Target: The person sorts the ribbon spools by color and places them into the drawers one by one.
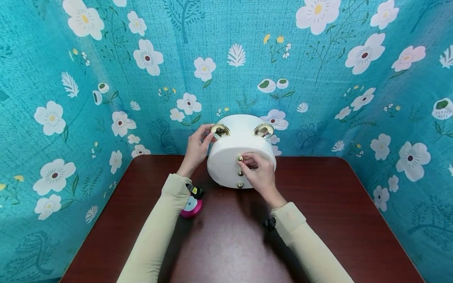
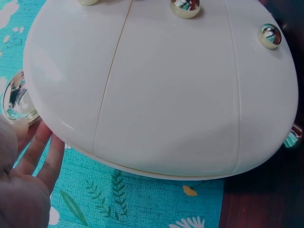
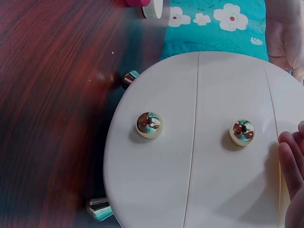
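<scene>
A white rounded box (image 1: 221, 167) with gold knobs down its front stands toward the back of the table. Two gold ring-shaped pieces sit at its top, the left ring (image 1: 220, 129) and the right ring (image 1: 264, 129). My left hand (image 1: 198, 145) holds the left ring between thumb and fingers, its other fingers beside the box's edge in the left wrist view. At the front, my right hand (image 1: 261, 173) pinches the top knob (image 1: 241, 158). The middle knob (image 3: 242, 132) and bottom knob (image 3: 149, 125) are untouched. Thin seams cross the front between the knobs.
A roll with a pink rim (image 1: 191, 210) lies on the dark red wooden table (image 1: 141, 220), partly behind the left sleeve. Shiny metal feet (image 3: 99, 209) show under the box. Behind the table hangs a blue flowered cloth (image 1: 226, 90).
</scene>
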Available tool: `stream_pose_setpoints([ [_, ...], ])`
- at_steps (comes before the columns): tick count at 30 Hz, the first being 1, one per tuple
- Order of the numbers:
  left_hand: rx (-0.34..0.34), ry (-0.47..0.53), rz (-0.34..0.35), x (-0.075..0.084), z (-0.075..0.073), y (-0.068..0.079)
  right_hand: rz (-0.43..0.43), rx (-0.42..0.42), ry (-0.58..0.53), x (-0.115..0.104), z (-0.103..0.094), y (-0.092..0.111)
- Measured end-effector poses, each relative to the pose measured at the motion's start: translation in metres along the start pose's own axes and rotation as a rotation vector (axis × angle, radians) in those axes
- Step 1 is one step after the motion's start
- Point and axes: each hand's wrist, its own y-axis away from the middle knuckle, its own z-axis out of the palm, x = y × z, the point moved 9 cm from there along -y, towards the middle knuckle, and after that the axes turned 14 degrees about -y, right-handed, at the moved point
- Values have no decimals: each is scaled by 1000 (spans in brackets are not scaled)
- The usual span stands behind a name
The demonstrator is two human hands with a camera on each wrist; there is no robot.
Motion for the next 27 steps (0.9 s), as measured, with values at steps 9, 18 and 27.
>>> stream_pose_setpoints([
  [9,-4,-5,-7,2,0,0,4,13,-26,-4,-1,-1],
  [18,2,13,5,-1,0,1,30,-14,8,4,2,4],
  [27,7,9,12,1,-1,0,40,-45,25,3,1,3],
])
